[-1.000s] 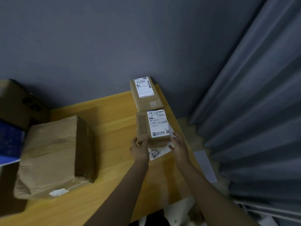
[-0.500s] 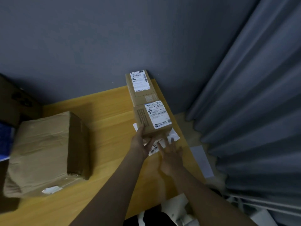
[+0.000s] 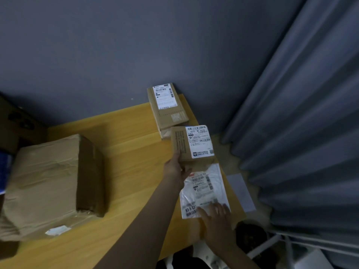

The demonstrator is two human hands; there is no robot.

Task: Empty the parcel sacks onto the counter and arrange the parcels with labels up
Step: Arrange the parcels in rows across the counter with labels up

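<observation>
A small brown box (image 3: 192, 145) with a white label facing up sits near the right edge of the wooden counter (image 3: 134, 156). My left hand (image 3: 175, 169) grips its near left corner. Just in front of it lies a flat white poly mailer (image 3: 205, 189), label up, partly tucked under the box. My right hand (image 3: 212, 215) rests flat on the mailer's near end with fingers spread. Against the wall stands another brown box (image 3: 167, 107), label up too.
A large brown wrapped parcel (image 3: 50, 183) fills the counter's left side, a small label on its near face. Dark boxes (image 3: 17, 121) stand at the far left. Grey curtains (image 3: 303, 133) hang on the right. White sacks (image 3: 204, 257) lie on the floor below the counter.
The small box has moved back toward the wall. My right hand let go of it and slid the white mailer out toward me, flat on the counter.
</observation>
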